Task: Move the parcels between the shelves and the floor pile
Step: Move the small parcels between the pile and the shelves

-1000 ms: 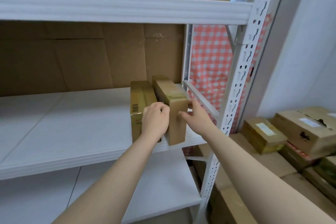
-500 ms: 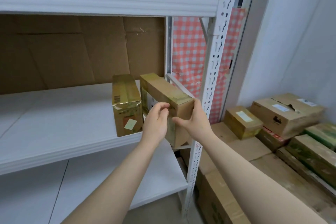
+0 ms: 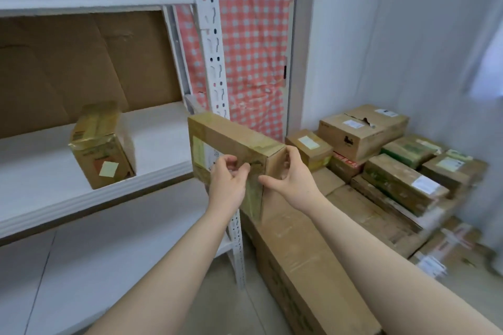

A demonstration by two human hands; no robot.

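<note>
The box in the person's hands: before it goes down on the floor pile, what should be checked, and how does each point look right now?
1. Both hands on the box: ok. The left hand pinches its near face and the right hand grips its end.
2. Box off the shelf: ok. It hangs in front of the post.
3. Second box steady on the shelf: ok. It stands upright.
4. Landing room on the floor pile: probably ok. The long carton shows bare top.
5. Support under the box: cannot tell. Its underside is hidden.
</note>
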